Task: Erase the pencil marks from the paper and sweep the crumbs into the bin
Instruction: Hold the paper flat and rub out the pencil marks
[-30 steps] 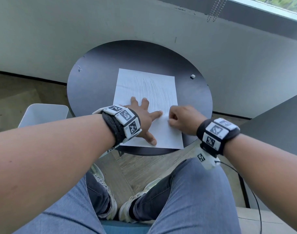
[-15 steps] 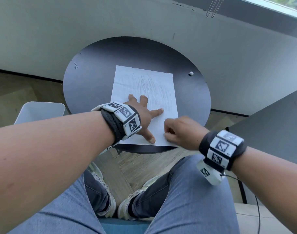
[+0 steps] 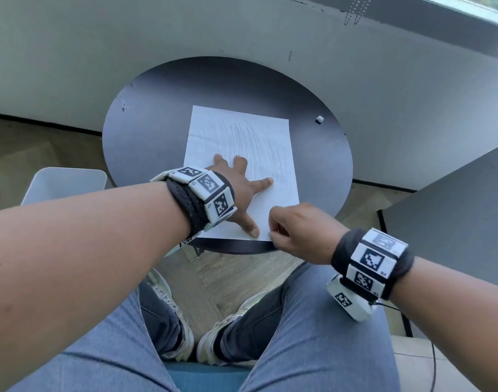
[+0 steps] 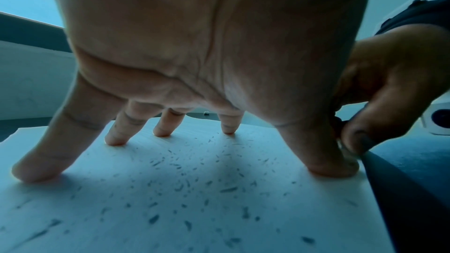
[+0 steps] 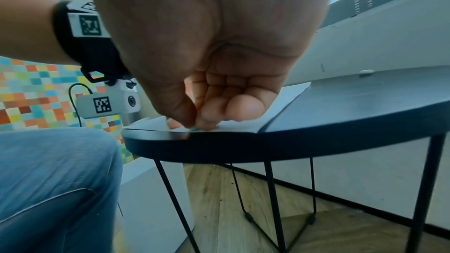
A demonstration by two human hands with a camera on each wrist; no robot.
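Down at the near edge of the paper [image 3: 239, 142], the right hand [image 3: 297, 232] has its fingers curled tight, pinching something small against the sheet (what it is cannot be made out). Beside it the left hand [image 3: 236, 190] presses flat, fingers spread, among dark crumbs [image 4: 180, 186]. Paper lies on the round table [image 3: 146, 142]; a white bin [image 3: 64, 182] stands left

One sheet of paper [image 3: 239, 142] lies mid-frame on one round tabletop [image 3: 146, 131]. One small white eraser [image 3: 319, 119] sits at upper right, one white bin [image 3: 64, 182] at left. Two hands show: left [image 3: 236, 190], right [image 3: 301, 230]. Crumbs [image 4: 185, 184] are too many to count. Two shoes [image 3: 171, 315] appear below.
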